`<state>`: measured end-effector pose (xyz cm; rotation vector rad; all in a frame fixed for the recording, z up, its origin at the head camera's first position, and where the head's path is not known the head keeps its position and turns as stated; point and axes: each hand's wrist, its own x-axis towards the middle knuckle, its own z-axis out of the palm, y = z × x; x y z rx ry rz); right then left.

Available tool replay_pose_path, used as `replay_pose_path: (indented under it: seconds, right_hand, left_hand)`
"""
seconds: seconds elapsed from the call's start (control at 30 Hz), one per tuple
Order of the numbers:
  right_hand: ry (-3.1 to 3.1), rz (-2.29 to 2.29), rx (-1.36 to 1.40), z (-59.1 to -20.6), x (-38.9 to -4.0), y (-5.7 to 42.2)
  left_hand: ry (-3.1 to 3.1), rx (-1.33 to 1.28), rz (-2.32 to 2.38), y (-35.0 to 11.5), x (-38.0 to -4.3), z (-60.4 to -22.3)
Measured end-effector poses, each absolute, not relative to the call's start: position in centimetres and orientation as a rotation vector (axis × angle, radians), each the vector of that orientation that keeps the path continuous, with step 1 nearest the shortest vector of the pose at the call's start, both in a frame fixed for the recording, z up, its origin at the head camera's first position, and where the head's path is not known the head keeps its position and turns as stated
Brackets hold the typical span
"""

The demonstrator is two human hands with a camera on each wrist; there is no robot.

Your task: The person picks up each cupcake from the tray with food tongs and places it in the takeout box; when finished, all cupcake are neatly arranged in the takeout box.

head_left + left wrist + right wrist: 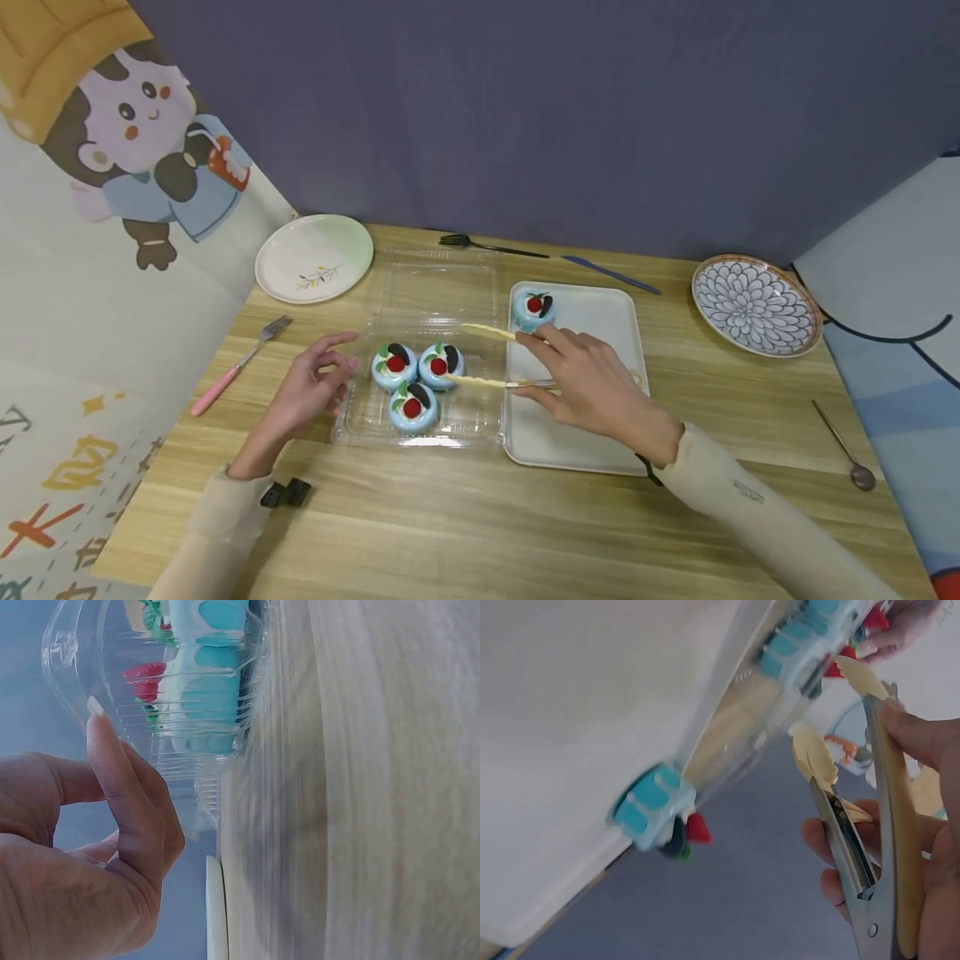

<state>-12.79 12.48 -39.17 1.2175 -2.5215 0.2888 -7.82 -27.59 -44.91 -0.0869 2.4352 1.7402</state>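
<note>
My right hand (592,379) grips a pair of metal tongs (889,825) with cream scalloped tips. The tongs are spread, their tips over the clear plastic container (468,421). Inside it sit three light-blue toy cupcakes (412,410), each topped with a red berry, green leaves and a dark oval piece. A similar cupcake (535,308) sits at the top left corner of the white rectangular tray (577,437), beyond my right hand. My left hand (311,383) is at the container's left side, fingers loosely bent; in the left wrist view a fingertip (95,709) is right at its clear rim.
The container's lid (435,287) lies folded back behind it. Around them are a white plate (315,258), a pink-handled fork (236,371), a black fork (495,247), a blue knife (611,274), a petal-patterned plate (757,306) and a spoon (847,450).
</note>
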Motion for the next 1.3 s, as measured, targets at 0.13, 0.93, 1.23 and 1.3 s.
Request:
replay_pose_path:
  seconds: [0.13, 0.93, 1.23, 1.3]
  right_hand:
    - [-2.503, 0.31, 1.148, -38.5, -13.2, 14.0]
    - [-2.745, 0.326, 0.786, -41.3, -17.3, 21.6]
    - [-2.72, 0.341, 0.807, -42.2, -18.1, 21.2]
    - [-2.706, 0.348, 0.815, -42.2, -18.2, 21.1]
  left_hand:
    - [2.422, -0.101, 1.748, -27.6, -7.8, -44.9]
    - [2.413, -0.102, 1.755, -27.6, -7.6, -44.9]
    - [2.427, -0.103, 1.748, -27.5, -7.6, -45.0]
    - [2.431, -0.106, 1.745, -27.5, -7.6, -45.0]
